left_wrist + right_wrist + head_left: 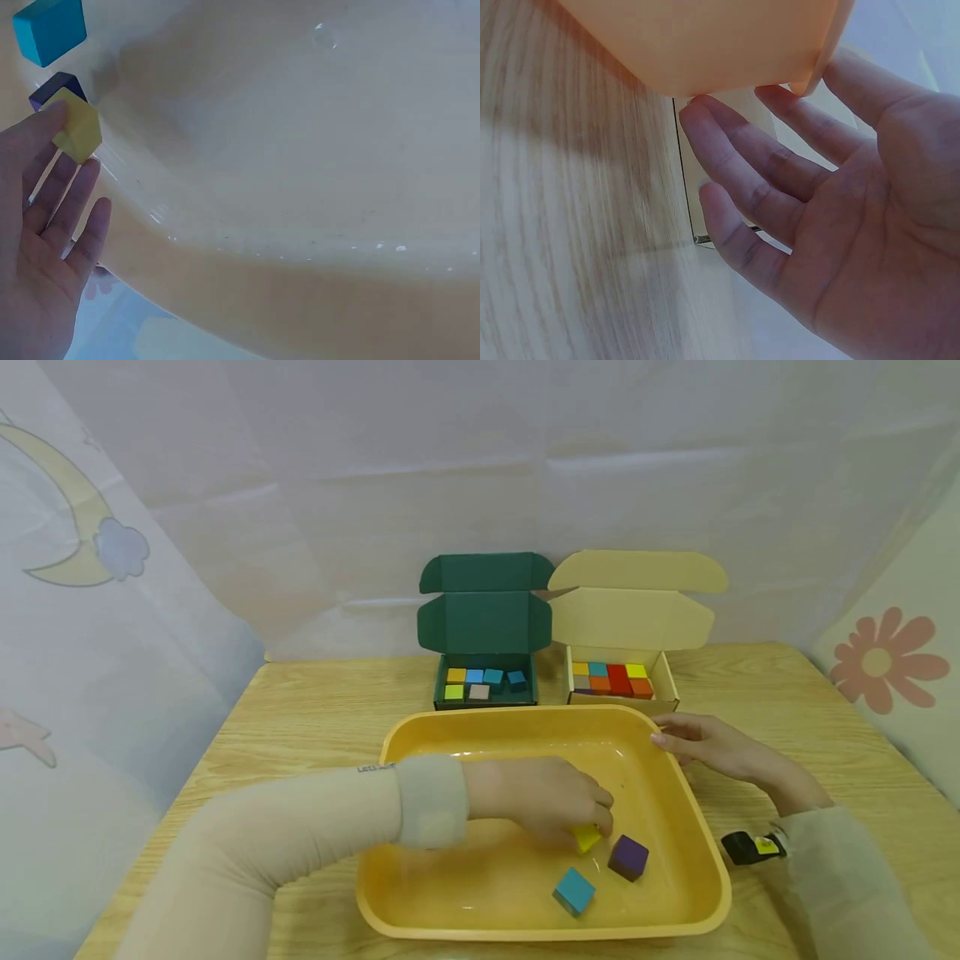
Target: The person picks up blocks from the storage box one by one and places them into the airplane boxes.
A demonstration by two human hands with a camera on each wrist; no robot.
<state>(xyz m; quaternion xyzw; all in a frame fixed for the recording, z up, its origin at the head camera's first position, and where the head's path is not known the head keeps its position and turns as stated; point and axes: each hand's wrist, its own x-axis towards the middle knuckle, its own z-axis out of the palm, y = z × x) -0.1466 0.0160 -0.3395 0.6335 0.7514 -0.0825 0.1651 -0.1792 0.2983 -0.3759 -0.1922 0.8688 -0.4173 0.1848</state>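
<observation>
Inside the yellow plastic tub (525, 929), my left hand (551, 797) pinches a yellow cube (587, 837) between thumb and fingers. The left wrist view shows the same yellow cube (79, 131) at the fingertips, partly covering a purple cube (60, 86). On the tub's floor lie that purple cube (628, 858) and a teal cube (574, 892), just nearer than the left hand. At the tub's far right corner, my right hand (712, 745) holds the rim, its thumb over the edge and its fingers outside. The right wrist view shows this right hand (802, 180) from the palm side.
Behind the tub stand two lidded cardboard boxes with raised lids. A dark green box (487, 703) holds several coloured cubes; a cream box (663, 681) to its right holds several more. The wooden table (315, 727) ends against a hanging cloth (375, 527).
</observation>
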